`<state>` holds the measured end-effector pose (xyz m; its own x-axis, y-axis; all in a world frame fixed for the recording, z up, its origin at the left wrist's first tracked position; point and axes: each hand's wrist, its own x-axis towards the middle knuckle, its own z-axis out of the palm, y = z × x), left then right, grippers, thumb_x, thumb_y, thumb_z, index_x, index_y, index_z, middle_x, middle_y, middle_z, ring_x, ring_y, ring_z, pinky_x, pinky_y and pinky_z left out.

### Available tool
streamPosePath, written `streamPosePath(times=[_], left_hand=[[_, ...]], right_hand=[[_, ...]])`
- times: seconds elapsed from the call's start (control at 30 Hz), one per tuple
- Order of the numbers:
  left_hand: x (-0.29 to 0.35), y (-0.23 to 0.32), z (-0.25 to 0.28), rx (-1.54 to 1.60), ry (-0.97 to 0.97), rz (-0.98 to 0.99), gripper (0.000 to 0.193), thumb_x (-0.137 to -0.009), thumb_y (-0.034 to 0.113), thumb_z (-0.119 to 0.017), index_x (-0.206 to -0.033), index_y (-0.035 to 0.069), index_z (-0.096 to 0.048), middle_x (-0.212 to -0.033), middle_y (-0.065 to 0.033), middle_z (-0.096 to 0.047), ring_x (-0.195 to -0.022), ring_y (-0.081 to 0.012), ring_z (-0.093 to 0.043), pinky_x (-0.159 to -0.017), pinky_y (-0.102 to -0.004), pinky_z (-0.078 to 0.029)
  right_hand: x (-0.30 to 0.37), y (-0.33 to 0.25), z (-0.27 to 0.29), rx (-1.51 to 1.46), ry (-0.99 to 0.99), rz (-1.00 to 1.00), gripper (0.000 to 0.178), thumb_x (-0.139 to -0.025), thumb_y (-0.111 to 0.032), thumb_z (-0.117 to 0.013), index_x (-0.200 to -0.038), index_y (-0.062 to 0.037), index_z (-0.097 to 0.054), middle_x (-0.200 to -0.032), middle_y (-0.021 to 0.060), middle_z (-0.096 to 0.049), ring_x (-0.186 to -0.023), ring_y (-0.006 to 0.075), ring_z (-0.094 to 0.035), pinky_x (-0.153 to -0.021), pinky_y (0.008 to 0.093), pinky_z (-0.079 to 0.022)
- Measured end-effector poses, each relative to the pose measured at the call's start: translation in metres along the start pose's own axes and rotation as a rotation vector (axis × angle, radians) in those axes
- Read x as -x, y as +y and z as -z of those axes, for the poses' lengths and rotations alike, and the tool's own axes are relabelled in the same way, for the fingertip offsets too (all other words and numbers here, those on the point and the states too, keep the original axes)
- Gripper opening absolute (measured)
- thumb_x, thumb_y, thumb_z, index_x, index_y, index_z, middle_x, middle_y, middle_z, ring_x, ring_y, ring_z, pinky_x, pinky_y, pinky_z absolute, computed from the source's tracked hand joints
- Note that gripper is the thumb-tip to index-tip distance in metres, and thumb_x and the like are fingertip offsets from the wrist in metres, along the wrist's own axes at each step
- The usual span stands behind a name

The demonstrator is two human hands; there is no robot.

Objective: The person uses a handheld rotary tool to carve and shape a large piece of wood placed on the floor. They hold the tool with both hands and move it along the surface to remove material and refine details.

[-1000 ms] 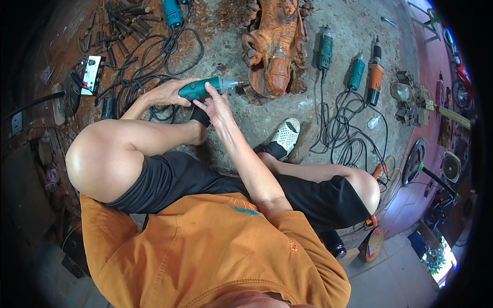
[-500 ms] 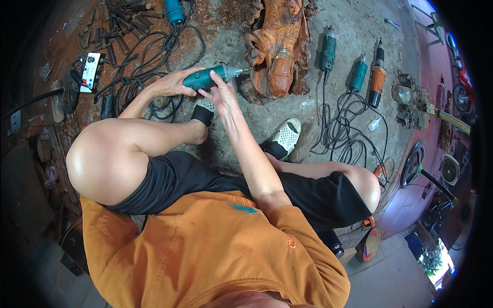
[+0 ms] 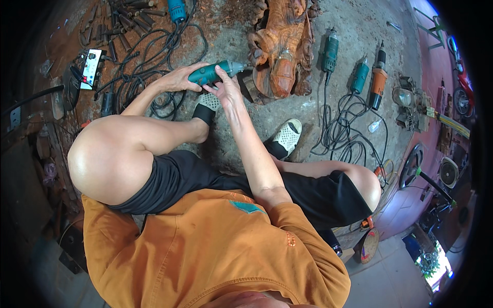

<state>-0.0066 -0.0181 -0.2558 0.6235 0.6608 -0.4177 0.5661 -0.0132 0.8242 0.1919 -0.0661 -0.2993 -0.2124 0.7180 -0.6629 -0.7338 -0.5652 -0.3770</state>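
Note:
A teal die grinder (image 3: pixel 209 75) lies level in my two hands, its grey nose pointing right toward the wood carving. My left hand (image 3: pixel 181 79) is wrapped around the rear end of its body. Thumb on top and fingers underneath, my right hand (image 3: pixel 228 91) grips it close to the nose. The tip reaches the left edge of the reddish-brown wood carving (image 3: pixel 284 51); whether it touches cannot be made out. The carving lies on the concrete floor, its rounded end toward me.
To the right lie two teal die grinders (image 3: pixel 330 54) (image 3: pixel 360 76) and an orange one (image 3: pixel 379 82), with tangled black cords (image 3: pixel 343 123). Chisels (image 3: pixel 128 23), another teal tool (image 3: pixel 176 10) and a white control box (image 3: pixel 91 69) are at the left. My sandalled feet (image 3: pixel 287 134) flank the work spot.
The grinder and both hands have shifted slightly to the right and up. My grip on it looks the same.

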Motion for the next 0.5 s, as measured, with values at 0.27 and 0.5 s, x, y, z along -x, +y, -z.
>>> streamPosePath(times=[0.27,0.5], left_hand=[[0.01,0.0,-0.001,-0.05,-0.044,-0.008,0.093,-0.07,0.029,-0.08,-0.153,0.014,-0.04,-0.137,-0.0156,-0.061,-0.124,-0.0327,-0.059,-0.104,-0.044,-0.047],[0.02,0.005,-0.001,-0.06,-0.116,0.034,0.093,-0.069,0.029,-0.078,-0.153,0.015,-0.041,-0.141,-0.0151,-0.058,-0.125,-0.033,-0.058,-0.106,-0.0438,-0.047]], right_hand=[[0.016,0.013,-0.002,-0.042,0.024,-0.005,0.058,-0.089,-0.019,-0.079,-0.135,-0.0131,-0.044,-0.136,0.0138,-0.052,-0.127,0.0339,-0.054,-0.096,0.0648,-0.051],[0.032,0.029,-0.002,-0.085,0.037,0.018,0.056,-0.089,-0.019,-0.079,-0.132,-0.0114,-0.044,-0.135,0.0127,-0.052,-0.125,0.031,-0.056,-0.097,0.0617,-0.052]])
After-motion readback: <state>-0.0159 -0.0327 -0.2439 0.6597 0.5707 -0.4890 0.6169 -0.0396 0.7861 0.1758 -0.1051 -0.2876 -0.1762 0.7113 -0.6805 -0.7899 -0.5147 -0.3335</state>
